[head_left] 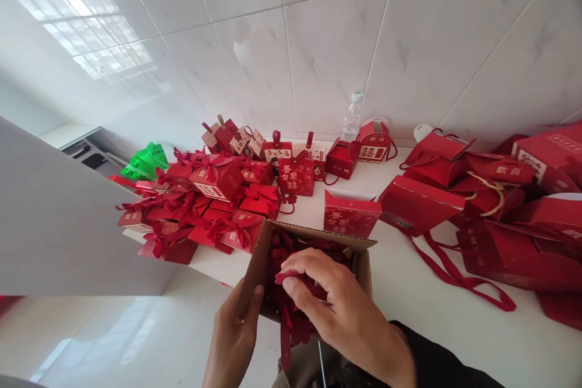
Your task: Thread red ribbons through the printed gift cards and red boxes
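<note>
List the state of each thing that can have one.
Left hand: gripping the cardboard box
Cardboard box: open, holding red pieces
Right hand: over the box, pinching a red piece
Clear bottle: upright, capped
Ribbon-tied boxes at left: piled, shut
Red carton behind the cardboard box: upright, open-topped
Red strap at right: lying on the table

Near the frame's centre, a red bag (296, 178) reads 吾家有囍; right of it, a handled box (373, 140) shows 歡喜 above 囍; at right, a tipped box (502, 171) reads 歡喜.
</note>
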`<state>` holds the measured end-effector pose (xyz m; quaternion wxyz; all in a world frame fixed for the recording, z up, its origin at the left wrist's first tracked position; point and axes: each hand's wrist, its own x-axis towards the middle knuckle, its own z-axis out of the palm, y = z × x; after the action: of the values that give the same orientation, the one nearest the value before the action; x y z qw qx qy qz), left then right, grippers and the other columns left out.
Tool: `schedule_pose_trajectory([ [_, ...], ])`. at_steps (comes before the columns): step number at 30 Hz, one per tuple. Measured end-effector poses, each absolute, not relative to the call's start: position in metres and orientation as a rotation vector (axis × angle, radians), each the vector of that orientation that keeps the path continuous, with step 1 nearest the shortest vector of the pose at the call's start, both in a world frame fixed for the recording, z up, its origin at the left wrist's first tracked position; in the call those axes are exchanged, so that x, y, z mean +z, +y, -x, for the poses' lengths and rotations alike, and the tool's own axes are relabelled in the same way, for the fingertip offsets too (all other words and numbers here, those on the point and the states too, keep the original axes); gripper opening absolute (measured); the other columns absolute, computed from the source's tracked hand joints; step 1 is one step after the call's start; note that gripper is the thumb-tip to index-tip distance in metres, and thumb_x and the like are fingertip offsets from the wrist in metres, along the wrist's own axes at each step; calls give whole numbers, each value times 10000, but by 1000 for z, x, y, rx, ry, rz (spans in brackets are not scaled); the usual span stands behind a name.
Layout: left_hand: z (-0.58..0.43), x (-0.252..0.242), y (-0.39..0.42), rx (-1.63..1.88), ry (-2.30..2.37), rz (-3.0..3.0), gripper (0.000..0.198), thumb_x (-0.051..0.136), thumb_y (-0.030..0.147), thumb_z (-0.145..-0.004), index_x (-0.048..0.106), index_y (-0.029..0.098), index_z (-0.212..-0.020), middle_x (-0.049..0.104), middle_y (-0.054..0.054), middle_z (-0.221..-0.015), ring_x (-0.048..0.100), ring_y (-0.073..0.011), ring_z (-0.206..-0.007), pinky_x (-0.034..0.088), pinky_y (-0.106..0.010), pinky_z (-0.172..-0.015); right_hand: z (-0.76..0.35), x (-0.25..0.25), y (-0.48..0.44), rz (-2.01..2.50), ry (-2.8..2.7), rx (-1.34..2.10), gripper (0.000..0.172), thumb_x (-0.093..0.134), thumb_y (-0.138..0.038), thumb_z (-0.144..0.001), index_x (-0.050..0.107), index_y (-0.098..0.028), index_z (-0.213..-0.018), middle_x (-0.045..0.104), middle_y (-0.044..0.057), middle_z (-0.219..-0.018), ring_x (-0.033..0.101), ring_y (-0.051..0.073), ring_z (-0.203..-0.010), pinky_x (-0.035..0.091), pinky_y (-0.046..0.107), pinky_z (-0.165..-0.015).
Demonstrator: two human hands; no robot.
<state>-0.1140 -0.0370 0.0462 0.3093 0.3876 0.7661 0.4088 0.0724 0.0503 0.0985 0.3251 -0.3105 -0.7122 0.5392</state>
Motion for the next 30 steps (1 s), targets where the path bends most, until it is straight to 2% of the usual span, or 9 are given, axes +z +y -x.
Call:
schedule_pose_trajectory([
  [5, 112, 48, -32, 1066, 2115, -1011, 614, 604, 770, -791, 714, 166, -793, 732, -88, -713, 664, -277, -686, 544, -327, -601, -83, 118, 56, 873, -1568, 1468, 186, 569, -411, -1074, 722, -307, -1092, 745, -30, -1081, 698, 125, -1025, 537, 217, -928],
  [8, 112, 52, -28, 1052, 2137, -1018, 623, 609, 803, -759, 661, 186, -693, 701, -81, -661, 635, -269, -643, 530, -330, -577, -102, 128, 71, 826, -1371, 1369, 194, 511, -437, -1091, 638, -294, -1056, 720, -46, -892, 701, 112, -767, 574, 213, -721],
  [11, 114, 53, -21, 1027, 2140, -1045, 643, 605, 826, -745, 653, 190, -658, 663, -70, -603, 611, -261, -596, 511, -330, -545, -129, 128, 99, 1001, -1457, 1076, 161, 455, -367, -1085, 554, -279, -993, 575, -83, -677, 552, 99, -501, 457, 198, -485],
  [13, 115, 51, -14, 1011, 2113, -1078, 652, 597, 824, -752, 685, 180, -701, 672, -72, -611, 630, -269, -608, 520, -331, -554, -145, 120, 120, 1267, -1720, 736, 128, 448, -324, -1054, 561, -271, -1029, 550, -74, -647, 547, 119, -506, 419, 219, -489],
  [15, 116, 48, -6, 1018, 2070, -1114, 651, 601, 792, -773, 743, 160, -840, 737, -90, -714, 689, -291, -697, 561, -335, -616, -156, 106, 138, 1419, -1985, 532, 168, 522, -334, -1009, 591, -259, -1143, 631, -38, -699, 646, 169, -614, 449, 260, -566],
  [17, 117, 44, 0, 1051, 2023, -1138, 647, 607, 743, -799, 760, 149, -1007, 794, -114, -894, 741, -316, -855, 600, -343, -719, -162, 91, 150, 1468, -2132, 487, 254, 622, -325, -946, 628, -248, -1188, 672, -9, -711, 692, 224, -663, 436, 292, -586],
  [20, 121, 37, 3, 1051, 2036, -1146, 638, 627, 692, -810, 745, 157, -1136, 804, -126, -1068, 751, -340, -1032, 618, -351, -803, -168, 74, 156, 1521, -2225, 458, 186, 647, -292, -921, 676, -240, -1096, 703, 17, -707, 717, 264, -665, 402, 302, -567],
  [25, 131, 30, 1, 925, 2095, -1103, 682, 653, 742, -757, 787, 136, -1039, 806, -112, -841, 763, -342, -770, 606, -358, -604, -195, 77, 136, 1665, -2198, 421, 148, 675, -335, -888, 686, -257, -1013, 727, -2, -659, 724, 249, -585, 413, 284, -512],
  [30, 125, 43, 43, 939, 1956, -1242, 570, 662, 633, -793, 800, 143, -1049, 816, -91, -850, 768, -324, -770, 616, -358, -634, -242, 76, 99, 1781, -1992, 464, 214, 653, -433, -833, 708, -287, -979, 759, -22, -668, 708, 211, -495, 471, 269, -448],
])
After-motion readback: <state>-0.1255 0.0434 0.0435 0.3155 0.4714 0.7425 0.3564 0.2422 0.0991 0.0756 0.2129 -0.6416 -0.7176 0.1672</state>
